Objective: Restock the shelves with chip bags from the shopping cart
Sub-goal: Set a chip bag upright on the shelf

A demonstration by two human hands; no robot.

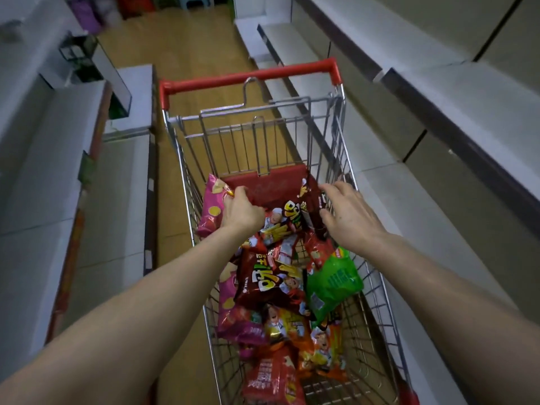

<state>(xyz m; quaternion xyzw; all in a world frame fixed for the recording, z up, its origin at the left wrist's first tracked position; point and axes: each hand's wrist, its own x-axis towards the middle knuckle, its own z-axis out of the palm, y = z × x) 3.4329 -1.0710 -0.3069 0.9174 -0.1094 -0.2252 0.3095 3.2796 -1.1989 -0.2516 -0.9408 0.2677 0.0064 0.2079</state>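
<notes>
A wire shopping cart (pixel 336 133) with a red handle (pixel 251 76) stands in the aisle below me, holding several chip bags. My left hand (pixel 241 210) grips the top edge of a pink chip bag (pixel 211 209) at the cart's far left side. My right hand (pixel 349 213) reaches over a dark red bag (pixel 311 200) at the far right side, fingers spread and thumb against it. Whether it holds that bag is unclear. Nearer me lie a dark red bag (pixel 268 283), a green bag (pixel 333 280), an orange bag (pixel 315 343) and a red bag (pixel 271 378).
White shelves (pixel 438 92) run along the right side of the aisle, and more white shelving (pixel 43 159) lines the left. A dark glass case (pixel 96 71) sits on the left shelving. Wooden floor (pixel 187 48) stretches ahead beyond the cart.
</notes>
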